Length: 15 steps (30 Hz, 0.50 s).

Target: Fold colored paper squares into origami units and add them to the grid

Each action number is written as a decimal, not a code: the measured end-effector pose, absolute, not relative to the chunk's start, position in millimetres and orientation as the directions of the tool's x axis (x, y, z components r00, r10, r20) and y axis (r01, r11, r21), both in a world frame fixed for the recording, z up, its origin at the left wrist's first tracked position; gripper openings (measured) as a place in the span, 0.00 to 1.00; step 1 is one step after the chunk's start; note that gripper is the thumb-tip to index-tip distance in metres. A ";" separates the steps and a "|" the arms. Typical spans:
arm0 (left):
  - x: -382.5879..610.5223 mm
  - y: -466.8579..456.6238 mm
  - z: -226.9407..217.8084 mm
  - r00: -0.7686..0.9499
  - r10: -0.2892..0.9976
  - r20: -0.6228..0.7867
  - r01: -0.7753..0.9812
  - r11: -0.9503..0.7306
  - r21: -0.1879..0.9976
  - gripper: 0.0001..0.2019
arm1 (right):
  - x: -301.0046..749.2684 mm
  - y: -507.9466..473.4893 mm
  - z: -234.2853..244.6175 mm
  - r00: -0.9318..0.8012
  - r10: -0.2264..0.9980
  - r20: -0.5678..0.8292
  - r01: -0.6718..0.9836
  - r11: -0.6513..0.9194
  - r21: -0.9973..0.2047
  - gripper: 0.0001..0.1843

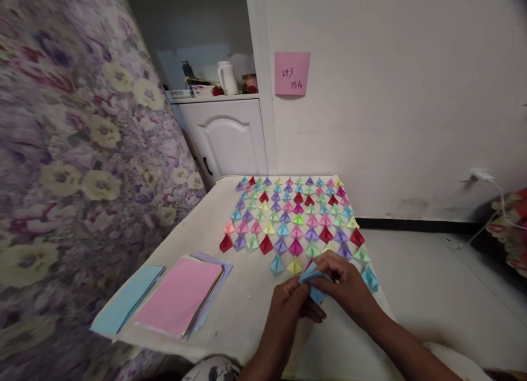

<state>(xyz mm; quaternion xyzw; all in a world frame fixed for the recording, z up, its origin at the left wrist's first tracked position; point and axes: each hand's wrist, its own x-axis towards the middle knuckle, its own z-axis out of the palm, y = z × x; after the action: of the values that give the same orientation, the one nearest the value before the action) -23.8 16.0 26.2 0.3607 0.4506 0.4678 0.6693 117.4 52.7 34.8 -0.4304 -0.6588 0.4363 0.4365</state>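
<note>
Between my two hands is a small piece of blue folded paper [316,294], held above the near part of the table. My left hand [290,301] pinches its left edge, thumb on top. The fingers of my right hand [343,279] close on its upper right side. My fingers cover part of the folds. Just beyond my hands, rows of small folded paper pieces [295,246] in many colours stand on the cloth-covered table [195,227]. A yellow folded piece [295,266] and a light blue one [277,265] lie nearest to my left hand.
On the left of the table lie a stack of coloured paper sheets [181,296], pink on top, and some blue sheets [129,297]. A floral curtain [102,167] hangs along the left side. A pink note [292,73] is on the wall, and a white cabinet [230,139] stands behind.
</note>
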 end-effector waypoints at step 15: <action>-31.6 17.1 29.9 0.218 0.950 -0.222 -0.456 0.301 0.838 0.12 | 124.2 47.8 40.7 -0.426 0.807 0.409 0.199 0.525 -0.828 0.08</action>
<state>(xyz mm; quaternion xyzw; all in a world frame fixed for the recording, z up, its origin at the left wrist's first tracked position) -31.6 17.1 29.9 0.3236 0.3821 0.4950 0.7102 124.2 47.8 40.7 -0.3292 -0.7641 0.3596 0.4224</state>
